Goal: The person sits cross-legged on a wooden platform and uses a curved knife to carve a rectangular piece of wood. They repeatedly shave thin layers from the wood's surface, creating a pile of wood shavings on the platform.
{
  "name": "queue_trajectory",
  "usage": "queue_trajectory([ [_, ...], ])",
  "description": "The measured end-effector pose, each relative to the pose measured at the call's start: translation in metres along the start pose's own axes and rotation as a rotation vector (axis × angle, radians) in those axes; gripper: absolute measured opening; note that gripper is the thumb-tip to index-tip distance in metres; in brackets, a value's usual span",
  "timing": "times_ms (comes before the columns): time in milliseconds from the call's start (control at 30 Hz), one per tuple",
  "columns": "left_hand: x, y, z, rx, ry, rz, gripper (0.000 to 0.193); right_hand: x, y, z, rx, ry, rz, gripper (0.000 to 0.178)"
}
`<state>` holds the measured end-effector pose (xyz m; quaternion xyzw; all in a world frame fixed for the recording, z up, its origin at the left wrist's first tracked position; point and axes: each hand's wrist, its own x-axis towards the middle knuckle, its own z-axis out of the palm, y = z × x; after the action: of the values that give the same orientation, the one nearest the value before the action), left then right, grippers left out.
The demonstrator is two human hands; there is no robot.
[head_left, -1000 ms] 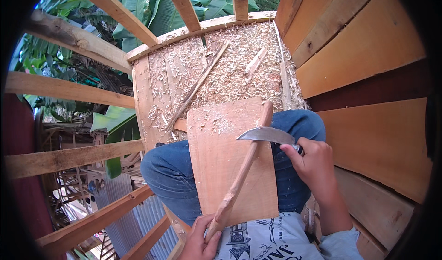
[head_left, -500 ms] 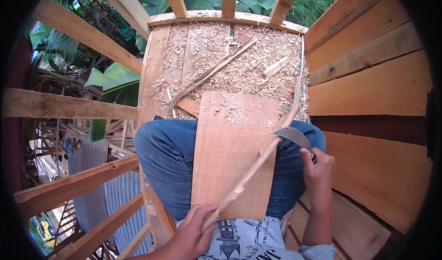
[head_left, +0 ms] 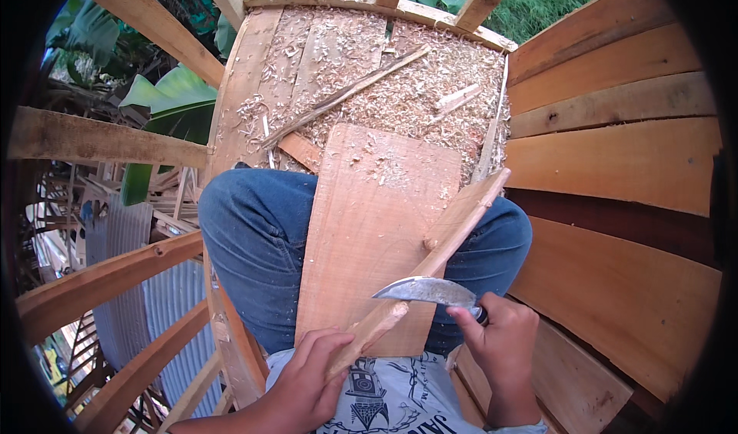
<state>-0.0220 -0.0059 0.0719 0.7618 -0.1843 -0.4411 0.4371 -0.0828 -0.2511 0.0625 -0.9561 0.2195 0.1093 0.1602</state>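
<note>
My left hand (head_left: 306,374) is closed round the near end of a pale, peeled wooden stick (head_left: 464,222), close to my shirt. The stick slants up to the right over my lap and has knobby knots along it. In my right hand (head_left: 503,340) is a knife (head_left: 430,289) with a curved metal blade and a dark handle mostly hidden by the fingers. The blade lies across the stick just above a knot, a short way from my left fingers. Under the stick, a flat wooden board (head_left: 369,211) rests across my lap between my jeans-clad legs.
Wood shavings (head_left: 400,88) cover the plank floor ahead. A dark-edged strip of wood (head_left: 346,94) and a pale offcut (head_left: 458,99) lie among them. Slatted rails (head_left: 108,138) stand on the left, a plank wall (head_left: 615,157) on the right. Corrugated sheets (head_left: 181,303) show below left.
My right hand has drawn the knife down along the stick toward my left hand. The stick's far end now looks higher and closer. The whole view has shifted slightly.
</note>
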Motion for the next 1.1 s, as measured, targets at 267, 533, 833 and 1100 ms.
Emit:
queue_trajectory([
  [267, 0.001, -0.001, 0.000, -0.021, 0.018, 0.053, 0.045, 0.020, 0.034, -0.027, 0.026, 0.176, 0.328, 0.051],
  [533, 0.000, -0.002, 0.002, -0.022, 0.010, 0.018, 0.044, -0.009, 0.002, 0.005, 0.104, -0.028, 0.028, 0.050],
  [833, 0.001, -0.002, 0.003, -0.042, 0.015, 0.038, 0.045, 0.012, 0.015, -0.003, 0.008, 0.147, 0.081, 0.059],
  [1100, 0.001, -0.002, 0.004, -0.035, 0.001, 0.057, 0.048, 0.005, 0.045, -0.007, 0.356, 0.060, 0.240, 0.048],
])
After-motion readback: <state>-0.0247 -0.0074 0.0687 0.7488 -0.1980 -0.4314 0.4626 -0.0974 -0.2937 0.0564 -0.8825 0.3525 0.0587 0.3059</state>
